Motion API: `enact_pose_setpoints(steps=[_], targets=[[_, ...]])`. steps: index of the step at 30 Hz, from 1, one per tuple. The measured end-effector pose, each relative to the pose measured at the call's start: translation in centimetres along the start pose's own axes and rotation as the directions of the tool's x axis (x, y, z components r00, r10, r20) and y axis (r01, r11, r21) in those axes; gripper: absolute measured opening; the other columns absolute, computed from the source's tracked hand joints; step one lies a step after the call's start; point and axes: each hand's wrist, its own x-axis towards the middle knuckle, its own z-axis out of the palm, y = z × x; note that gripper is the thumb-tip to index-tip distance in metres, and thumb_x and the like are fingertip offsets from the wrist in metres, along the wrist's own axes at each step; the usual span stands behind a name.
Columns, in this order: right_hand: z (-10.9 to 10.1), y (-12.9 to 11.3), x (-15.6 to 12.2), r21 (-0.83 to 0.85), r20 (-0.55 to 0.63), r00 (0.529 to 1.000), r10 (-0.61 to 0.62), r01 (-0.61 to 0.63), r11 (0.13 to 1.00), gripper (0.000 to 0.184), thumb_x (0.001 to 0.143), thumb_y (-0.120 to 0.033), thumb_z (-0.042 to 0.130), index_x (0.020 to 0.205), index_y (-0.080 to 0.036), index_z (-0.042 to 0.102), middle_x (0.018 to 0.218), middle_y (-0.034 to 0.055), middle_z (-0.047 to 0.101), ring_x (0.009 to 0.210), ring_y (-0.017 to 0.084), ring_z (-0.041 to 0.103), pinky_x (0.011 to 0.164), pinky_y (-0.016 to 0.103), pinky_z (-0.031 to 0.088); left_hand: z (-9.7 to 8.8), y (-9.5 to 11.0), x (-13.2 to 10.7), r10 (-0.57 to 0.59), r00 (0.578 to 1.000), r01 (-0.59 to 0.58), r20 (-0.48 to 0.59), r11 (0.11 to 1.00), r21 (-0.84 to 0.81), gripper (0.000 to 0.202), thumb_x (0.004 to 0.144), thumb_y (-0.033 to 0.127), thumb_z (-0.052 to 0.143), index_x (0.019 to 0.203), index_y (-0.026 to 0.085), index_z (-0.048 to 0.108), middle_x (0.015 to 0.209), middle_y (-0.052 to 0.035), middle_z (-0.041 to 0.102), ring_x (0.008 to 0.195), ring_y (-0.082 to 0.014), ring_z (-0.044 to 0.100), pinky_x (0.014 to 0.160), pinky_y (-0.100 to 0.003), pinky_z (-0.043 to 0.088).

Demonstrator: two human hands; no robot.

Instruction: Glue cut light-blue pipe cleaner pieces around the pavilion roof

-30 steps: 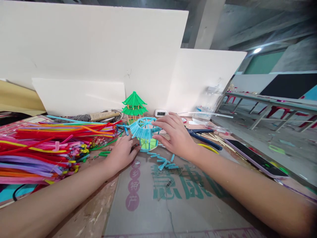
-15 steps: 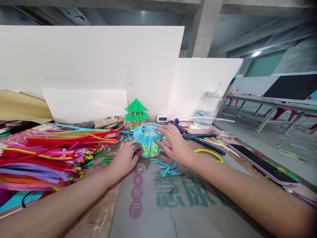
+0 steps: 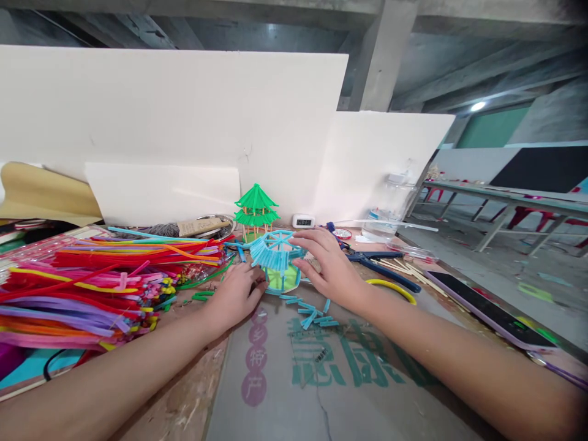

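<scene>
A small light-blue pavilion model, built of pipe-cleaner pieces, has an open spoked top, a slatted front left roof side and a green floor. My left hand is at its lower left, thumb and fingers closed on the edge; the fingertips are partly hidden. My right hand grips the right side, fingers over the roof rim and thumb lower down. Several short cut blue pieces lie in front of the model. Behind it stands a finished-looking green two-tier pavilion on wooden legs.
Bundles of coloured pipe cleaners cover the left side. To the right lie dark blue pliers, a yellow loop handle, thin wooden sticks and a phone. A small digital clock stands before white boards.
The whole view has shifted slightly, so things sit a little further right. Both hands keep their places on the blue model.
</scene>
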Motion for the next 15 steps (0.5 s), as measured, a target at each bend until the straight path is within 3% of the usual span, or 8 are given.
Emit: enact_pose_setpoints(steps=[6, 15], targets=[[0.20, -0.08, 0.13, -0.036, 0.046, 0.999, -0.010, 0.012, 0.999, 0.035, 0.087, -0.037, 0.063, 0.118, -0.020, 0.058, 0.124, 0.0119, 0.060, 0.120, 0.026, 0.051, 0.108, 0.048, 0.034, 0.27, -0.32, -0.02, -0.003, 1.000, 0.003, -0.011, 1.000, 0.006, 0.021, 0.094, 0.030, 0.045, 0.088, 0.019, 0.062, 0.091, -0.0070, 0.062, 0.094, -0.0250, 0.055, 0.082, -0.038, 0.039], [0.26, -0.60, 0.09, -0.014, 0.045, 0.999, 0.026, -0.026, 1.000, 0.034, 0.086, -0.038, 0.065, 0.113, -0.020, 0.058, 0.122, 0.0109, 0.061, 0.120, 0.024, 0.052, 0.108, 0.046, 0.033, 0.26, -0.28, 0.08, 0.003, 1.000, -0.003, -0.011, 1.000, -0.002, 0.019, 0.093, 0.029, 0.047, 0.087, 0.019, 0.061, 0.091, -0.0065, 0.063, 0.093, -0.0242, 0.056, 0.080, -0.037, 0.039]])
